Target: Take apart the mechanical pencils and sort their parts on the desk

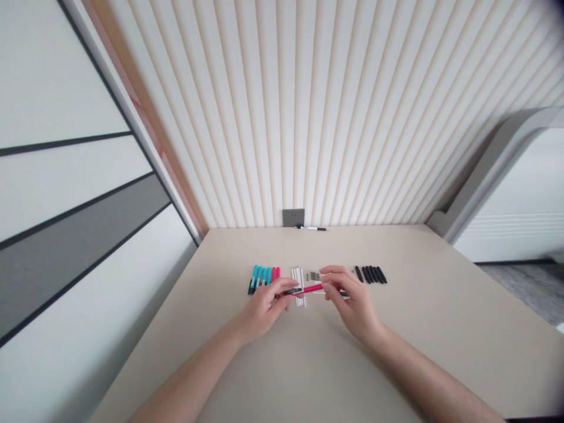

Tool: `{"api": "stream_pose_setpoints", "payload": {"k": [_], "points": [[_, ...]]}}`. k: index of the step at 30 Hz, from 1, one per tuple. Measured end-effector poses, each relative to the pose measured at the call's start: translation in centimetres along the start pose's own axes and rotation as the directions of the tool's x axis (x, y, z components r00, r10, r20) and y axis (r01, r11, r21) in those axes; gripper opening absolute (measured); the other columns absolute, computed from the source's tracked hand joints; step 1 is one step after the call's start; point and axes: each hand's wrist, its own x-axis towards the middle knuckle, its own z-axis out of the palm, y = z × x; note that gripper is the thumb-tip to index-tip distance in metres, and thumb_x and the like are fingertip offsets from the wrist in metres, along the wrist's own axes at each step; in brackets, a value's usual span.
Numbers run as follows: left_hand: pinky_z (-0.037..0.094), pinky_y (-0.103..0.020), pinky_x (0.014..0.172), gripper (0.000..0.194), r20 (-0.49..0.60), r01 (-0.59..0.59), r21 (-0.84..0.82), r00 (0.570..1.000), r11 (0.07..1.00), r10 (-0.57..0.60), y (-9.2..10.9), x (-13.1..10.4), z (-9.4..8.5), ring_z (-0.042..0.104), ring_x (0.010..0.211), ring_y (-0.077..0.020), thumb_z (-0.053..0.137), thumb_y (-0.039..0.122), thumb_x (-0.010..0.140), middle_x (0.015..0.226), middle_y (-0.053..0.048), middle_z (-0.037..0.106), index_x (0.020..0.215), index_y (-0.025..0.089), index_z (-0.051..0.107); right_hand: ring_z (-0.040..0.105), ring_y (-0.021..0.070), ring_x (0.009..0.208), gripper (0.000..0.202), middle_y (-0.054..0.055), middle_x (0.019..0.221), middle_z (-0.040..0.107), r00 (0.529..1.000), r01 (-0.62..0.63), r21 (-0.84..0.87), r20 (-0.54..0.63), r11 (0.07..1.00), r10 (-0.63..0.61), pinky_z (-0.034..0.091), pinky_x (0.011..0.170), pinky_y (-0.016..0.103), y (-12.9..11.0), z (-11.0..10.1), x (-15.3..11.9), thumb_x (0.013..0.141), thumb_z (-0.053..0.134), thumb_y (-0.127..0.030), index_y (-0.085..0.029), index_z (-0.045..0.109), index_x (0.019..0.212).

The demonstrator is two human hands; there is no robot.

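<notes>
My left hand [268, 304] is closed on the black clip end of a pink pen barrel [312, 288], which lies almost level above the table. At the barrel's other end, the fingertips of my right hand [350, 298] pinch it. Several white sticks [298, 275], like pen refills, lie side by side behind and below the barrel. Small metallic pieces [314, 275] sit just past my right fingers, partly hidden by them. A dark piece with a thin white stick shows under my right hand; I cannot make out what it is.
Turquoise pen barrels [263, 274] and pink ones [275, 272] are lined up at the left. Several black pen parts [372, 274] form a row at the right. A white and black pen [314, 228] lies at the table's [247, 247] back edge, by a wall socket [293, 217].
</notes>
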Motion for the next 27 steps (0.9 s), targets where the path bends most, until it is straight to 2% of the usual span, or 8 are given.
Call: {"api": "stream_pose_setpoints", "payload": {"k": [3,5,8,10,13,19,24,27], "points": [[0.048,-0.026,0.076,0.024,0.012,-0.009,0.082,1.0,0.997,0.008,0.2,0.2,0.1,0.062,0.079,-0.0151,0.046,0.029,0.096,0.093,-0.005,0.07,0.114,0.018,0.058,0.062,0.0139,0.064,0.014,0.005,0.084,0.068,1.0,0.013,-0.011,-0.004,1.0,-0.013,0.052,0.06,0.027,-0.2,0.3,-0.1,0.094,0.053,-0.029,-0.02,0.064,0.094],[0.047,-0.026,0.077,0.022,0.004,-0.034,0.147,0.999,0.988,0.034,0.2,0.3,0.1,0.062,0.083,-0.0163,0.047,0.029,0.096,0.095,-0.005,0.069,0.11,0.019,0.06,0.065,0.0159,0.068,0.012,0.004,0.077,0.068,0.999,0.048,-0.021,0.003,0.999,-0.048,0.053,0.064,0.027,-0.7,0.5,-0.2,0.093,0.056,-0.027,-0.02,0.065,0.093],[0.046,-0.027,0.081,0.019,0.009,-0.093,0.202,0.996,0.975,0.093,0.2,0.4,0.2,0.06,0.091,-0.0172,0.047,0.026,0.095,0.101,-0.005,0.067,0.107,0.02,0.061,0.067,0.0157,0.073,0.007,0.003,0.08,0.071,0.986,0.149,0.029,0.071,0.988,-0.151,0.054,0.069,0.027,-1.7,1.0,-0.5,0.091,0.059,-0.021,-0.021,0.065,0.094],[0.045,-0.026,0.081,0.02,0.015,-0.112,0.207,0.994,0.972,0.112,0.1,0.4,0.3,0.06,0.089,-0.0165,0.046,0.024,0.096,0.099,-0.004,0.066,0.107,0.02,0.061,0.067,0.0153,0.078,0.012,0.003,0.085,0.072,0.97,0.209,0.073,0.111,0.975,-0.216,0.054,0.073,0.026,-2.3,1.1,-0.7,0.09,0.059,-0.016,-0.022,0.065,0.098],[0.045,-0.025,0.078,0.02,0.011,-0.098,0.19,0.995,0.977,0.098,0.2,0.3,0.3,0.06,0.085,-0.0157,0.046,0.026,0.096,0.095,-0.003,0.067,0.107,0.02,0.062,0.066,0.0161,0.085,0.02,0.004,0.091,0.071,0.959,0.26,0.082,0.098,0.962,-0.267,0.053,0.077,0.028,-2.8,0.9,-0.8,0.089,0.058,-0.01,-0.023,0.064,0.102],[0.045,-0.024,0.077,0.021,-0.019,-0.095,0.161,0.995,0.982,0.1,0.4,0.4,0.2,0.062,0.084,-0.0152,0.047,0.027,0.096,0.095,-0.003,0.069,0.106,0.021,0.064,0.064,0.0172,0.083,0.021,0.005,0.091,0.067,0.967,0.256,-0.008,0.001,0.967,-0.256,0.052,0.074,0.03,-2.4,-0.2,-0.5,0.088,0.059,-0.009,-0.023,0.063,0.103],[0.045,-0.024,0.077,0.02,-0.032,-0.083,0.138,0.996,0.987,0.088,0.1,0.4,0.2,0.062,0.083,-0.0155,0.05,0.028,0.095,0.094,-0.003,0.07,0.106,0.021,0.066,0.063,0.0168,0.082,0.017,0.006,0.09,0.066,0.974,0.227,-0.049,-0.012,0.973,-0.228,0.052,0.073,0.029,-2.1,-0.2,-0.3,0.089,0.058,-0.011,-0.022,0.063,0.1],[0.045,-0.025,0.075,0.02,-0.078,-0.046,0.061,0.996,0.997,0.051,0.1,0.3,0.2,0.061,0.08,-0.016,0.053,0.03,0.094,0.091,-0.005,0.07,0.105,0.02,0.066,0.062,0.0162,0.078,0.013,0.006,0.089,0.066,0.981,0.194,-0.071,-0.009,0.978,-0.196,0.051,0.069,0.028,-1.9,-0.1,-0.1,0.09,0.057,-0.014,-0.021,0.064,0.098]]}}
